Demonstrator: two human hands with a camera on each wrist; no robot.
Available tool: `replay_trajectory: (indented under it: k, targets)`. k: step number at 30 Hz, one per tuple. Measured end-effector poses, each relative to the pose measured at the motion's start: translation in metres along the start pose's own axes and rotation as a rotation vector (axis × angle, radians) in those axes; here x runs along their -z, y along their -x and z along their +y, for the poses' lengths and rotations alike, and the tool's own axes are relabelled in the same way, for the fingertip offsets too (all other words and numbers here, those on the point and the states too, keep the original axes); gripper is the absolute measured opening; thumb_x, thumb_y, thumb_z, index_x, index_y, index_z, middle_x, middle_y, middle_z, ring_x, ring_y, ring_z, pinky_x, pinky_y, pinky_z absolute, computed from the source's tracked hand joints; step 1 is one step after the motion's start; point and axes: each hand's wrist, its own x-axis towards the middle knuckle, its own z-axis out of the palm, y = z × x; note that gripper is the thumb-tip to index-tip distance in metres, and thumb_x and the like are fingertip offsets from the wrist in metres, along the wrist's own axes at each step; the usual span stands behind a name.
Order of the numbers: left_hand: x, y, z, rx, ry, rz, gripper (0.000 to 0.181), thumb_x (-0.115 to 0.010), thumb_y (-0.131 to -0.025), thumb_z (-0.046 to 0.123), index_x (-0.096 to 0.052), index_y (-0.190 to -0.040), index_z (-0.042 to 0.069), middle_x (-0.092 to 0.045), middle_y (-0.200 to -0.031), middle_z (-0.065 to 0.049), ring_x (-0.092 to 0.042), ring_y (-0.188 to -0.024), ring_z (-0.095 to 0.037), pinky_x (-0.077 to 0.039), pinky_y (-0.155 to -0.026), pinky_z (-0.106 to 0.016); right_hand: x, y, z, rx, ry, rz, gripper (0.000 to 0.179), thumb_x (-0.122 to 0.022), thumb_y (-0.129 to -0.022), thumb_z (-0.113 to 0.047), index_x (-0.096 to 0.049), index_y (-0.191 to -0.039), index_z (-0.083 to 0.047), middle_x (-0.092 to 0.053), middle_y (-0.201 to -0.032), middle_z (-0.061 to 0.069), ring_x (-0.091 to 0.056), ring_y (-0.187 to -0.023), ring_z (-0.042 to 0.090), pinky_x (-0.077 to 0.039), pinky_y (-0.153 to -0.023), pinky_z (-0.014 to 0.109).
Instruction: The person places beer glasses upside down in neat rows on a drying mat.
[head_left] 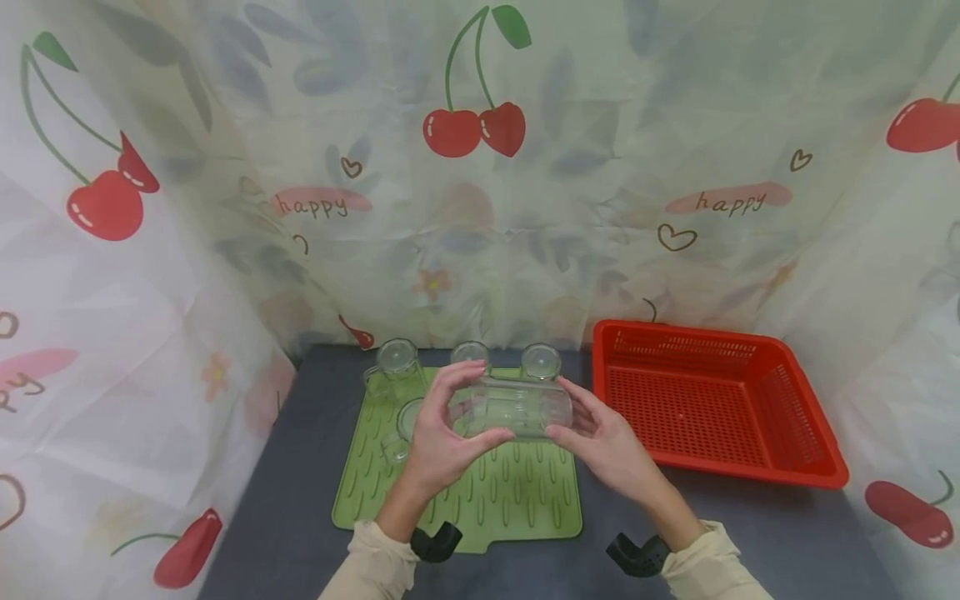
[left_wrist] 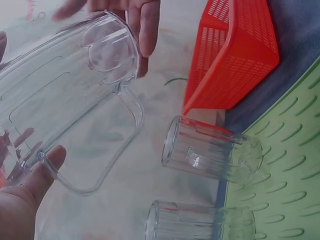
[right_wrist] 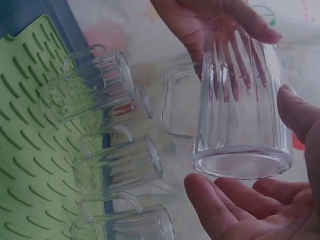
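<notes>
A clear glass mug (head_left: 517,408) with a handle lies sideways in the air between both hands, above the green drying mat (head_left: 517,492). My left hand (head_left: 446,433) grips it around the mouth end, thumb near the handle's foot in the left wrist view. At the base end is my right hand (head_left: 611,446), its fingers and thumb loosely spread around the bottom; in the right wrist view the fingers (right_wrist: 240,200) lie below the base with a small gap. Several similar mugs stand upside down on the mat, among them one glass mug (left_wrist: 210,150) in the left wrist view.
A red perforated basket (head_left: 682,400) stands to the right of the mat. A dark grey tabletop (head_left: 277,517) lies under everything. Patterned curtains (head_left: 502,208) with cherries hang at the back and on both sides.
</notes>
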Motion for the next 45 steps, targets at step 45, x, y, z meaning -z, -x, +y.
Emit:
replay_trajectory:
  k: [45]
  targets:
    - [-0.002, 0.005, 0.001, 0.254, -0.290, -0.409, 0.097, -0.087, -0.076, 0.052, -0.033, -0.156, 0.042, -0.051, -0.153, 0.009, -0.056, -0.135, -0.018, -0.052, -0.108, -0.045, 0.002, -0.002, 0.000, 0.219, 0.036, 0.137, 0.076, -0.084, -0.085, -0.014, -0.044, -0.150, -0.011, -0.060, -0.143, 0.009, -0.056, -0.117, 0.004, -0.052, -0.094, 0.016]
